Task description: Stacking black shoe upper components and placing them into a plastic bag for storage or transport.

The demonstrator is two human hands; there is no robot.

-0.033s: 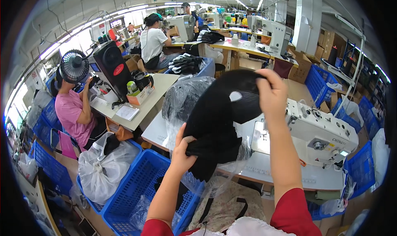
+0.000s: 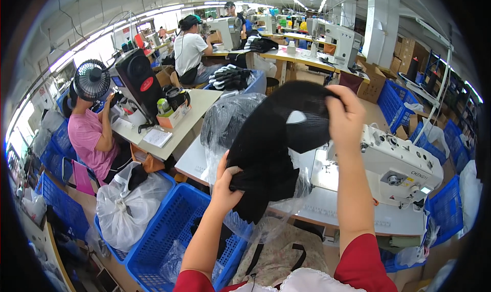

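A soft black fabric piece (image 2: 263, 138) is held up in front of me, stretched between my two hands. It has a rounded top, a small opening that shows light, and a darker, sheer-looking part near its right side. My left hand (image 2: 225, 187) is closed on the gathered lower left edge, and folds hang below it. At the upper right my right hand (image 2: 347, 115) pinches the top corner. Behind the fabric, a see-through plastic bag (image 2: 217, 123) with dark contents rests on the white sewing table (image 2: 353, 210). A white sewing machine (image 2: 399, 161) stands to the right of the fabric.
Close on my left is a blue crate (image 2: 148, 256) with dark fabric and plastic inside. Beyond it sits a tied white bag (image 2: 125, 207). A person in pink (image 2: 92, 143) sits at the left, another in white (image 2: 189, 54) farther back. Gloves (image 2: 230, 80) are piled in a crate.
My right hand has moved a little to the right and slightly down, drawing the fabric's upper end along. My left hand keeps its grip in nearly the same place.
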